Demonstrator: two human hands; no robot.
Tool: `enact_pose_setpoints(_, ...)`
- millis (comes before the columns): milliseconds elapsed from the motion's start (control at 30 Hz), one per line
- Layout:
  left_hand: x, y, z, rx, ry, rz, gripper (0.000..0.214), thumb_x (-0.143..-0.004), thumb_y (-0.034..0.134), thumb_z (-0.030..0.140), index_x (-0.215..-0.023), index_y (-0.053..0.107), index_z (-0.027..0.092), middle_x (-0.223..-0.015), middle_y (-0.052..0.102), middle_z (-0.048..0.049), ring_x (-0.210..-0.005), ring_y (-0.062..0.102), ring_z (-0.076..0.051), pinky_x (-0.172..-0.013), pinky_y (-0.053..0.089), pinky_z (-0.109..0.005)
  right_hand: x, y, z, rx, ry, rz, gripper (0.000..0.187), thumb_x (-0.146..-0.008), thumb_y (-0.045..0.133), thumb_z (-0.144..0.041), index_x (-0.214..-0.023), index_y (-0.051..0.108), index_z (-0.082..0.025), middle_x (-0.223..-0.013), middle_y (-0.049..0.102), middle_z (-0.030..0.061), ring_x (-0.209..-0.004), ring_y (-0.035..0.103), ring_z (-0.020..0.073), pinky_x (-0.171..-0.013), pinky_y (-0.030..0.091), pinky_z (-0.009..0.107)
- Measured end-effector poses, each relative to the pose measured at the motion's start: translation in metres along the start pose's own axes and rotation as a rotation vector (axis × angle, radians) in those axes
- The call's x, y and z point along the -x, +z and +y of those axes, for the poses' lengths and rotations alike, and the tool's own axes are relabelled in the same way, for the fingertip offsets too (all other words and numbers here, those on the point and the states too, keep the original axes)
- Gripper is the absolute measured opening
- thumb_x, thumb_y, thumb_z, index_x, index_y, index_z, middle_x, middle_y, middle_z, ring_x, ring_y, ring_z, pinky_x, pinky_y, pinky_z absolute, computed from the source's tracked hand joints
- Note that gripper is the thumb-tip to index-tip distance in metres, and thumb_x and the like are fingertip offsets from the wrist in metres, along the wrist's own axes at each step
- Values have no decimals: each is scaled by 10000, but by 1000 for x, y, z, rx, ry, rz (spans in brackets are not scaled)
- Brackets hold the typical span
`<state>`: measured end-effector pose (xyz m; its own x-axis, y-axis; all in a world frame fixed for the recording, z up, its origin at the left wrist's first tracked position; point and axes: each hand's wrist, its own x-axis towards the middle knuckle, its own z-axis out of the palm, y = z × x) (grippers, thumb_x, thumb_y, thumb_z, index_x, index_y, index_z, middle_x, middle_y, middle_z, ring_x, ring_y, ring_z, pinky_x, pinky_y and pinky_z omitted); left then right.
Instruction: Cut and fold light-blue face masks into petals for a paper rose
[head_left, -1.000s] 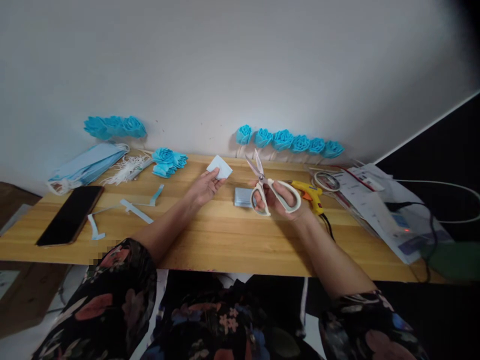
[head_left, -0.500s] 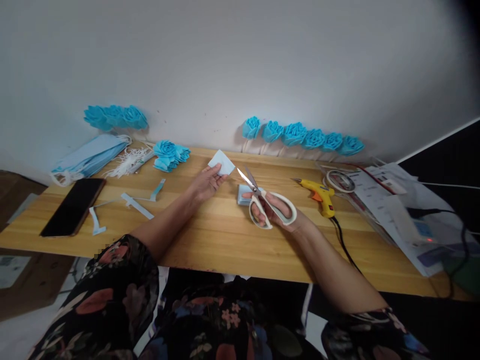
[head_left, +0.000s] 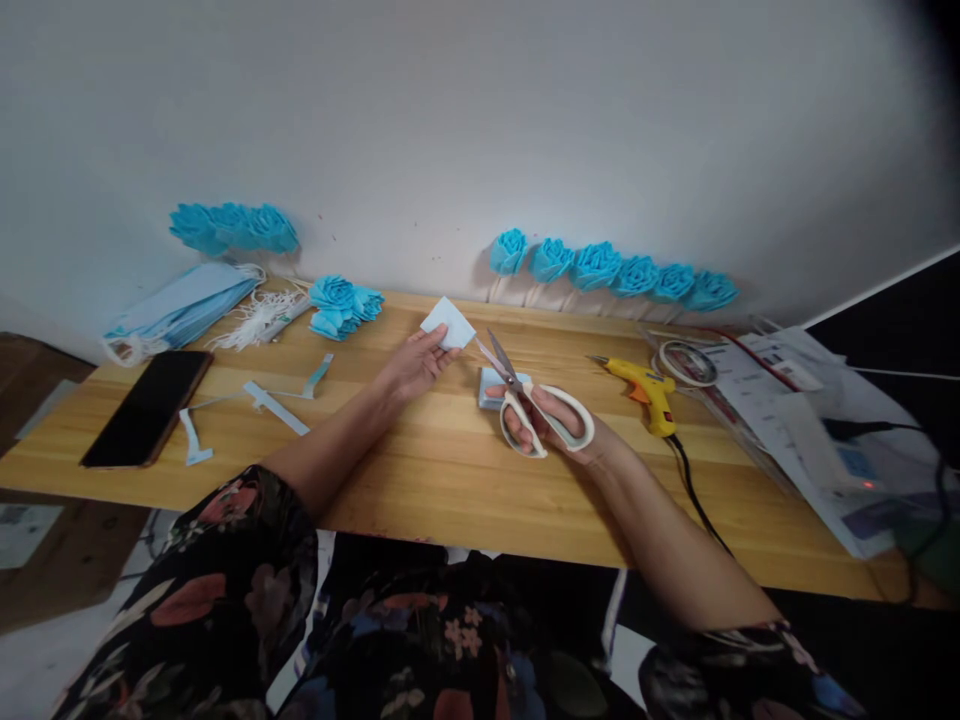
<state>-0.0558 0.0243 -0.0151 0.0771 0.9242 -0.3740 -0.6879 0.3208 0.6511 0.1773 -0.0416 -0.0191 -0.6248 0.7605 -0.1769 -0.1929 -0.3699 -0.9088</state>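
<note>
Between the thumb and fingers of my left hand (head_left: 421, 365) is a pale blue square of fabric (head_left: 450, 322), tilted so one corner points up. My right hand (head_left: 551, 415) has its fingers through the white handles of a pair of scissors (head_left: 514, 380). The blades are parted, and their tips lie close to the square's right corner. Under the scissors a small stack of pale blue squares (head_left: 491, 385) rests on the wooden table, partly hidden by my right fingers.
Right of my hands lie a yellow glue gun (head_left: 641, 390), a tape roll (head_left: 688, 363) and papers (head_left: 765, 400). Blue fabric flowers (head_left: 596, 267) lean along the wall. At left are face masks (head_left: 180, 308), white cords (head_left: 259, 318), a phone (head_left: 148, 408) and cut strips (head_left: 276, 408).
The scissor blades have opened a little wider, and the square has shifted very slightly right. Both hands keep their grip; the whole view has moved a little.
</note>
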Motion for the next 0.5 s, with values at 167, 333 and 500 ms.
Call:
enact_pose_setpoints(167, 2, 1, -2, -3, -21, -18, 90, -921, 670, 71, -847, 659, 121, -764, 757, -9, -634, 705, -75, -622, 579, -157, -2, -1, 2, 17, -3, 2, 673, -817, 712, -679, -1238, 703, -154, -716, 658, 4, -492, 570, 92, -439, 458, 222)
enact_pose_setpoints(333, 7, 3, -7, -29, -23, -73, 71, -934, 645, 62, -889, 676, 107, -788, 770, -19, -635, 714, -83, -612, 591, -174, -2, 1, 1, 13, -22, -26, 609, -865, 673, -656, -1219, 697, -162, -724, 650, 6, -519, 583, 100, -442, 470, 224)
enact_pose_setpoints(500, 15, 6, -14, -76, -27, -125, 48, -921, 665, 72, -906, 696, 105, -801, 775, -37, -654, 718, -99, -617, 585, -190, -4, 0, 5, 12, -50, -27, 600, -857, 678, -663, -1222, 691, -187, -776, 661, 8, -564, 611, 109, -490, 518, 234)
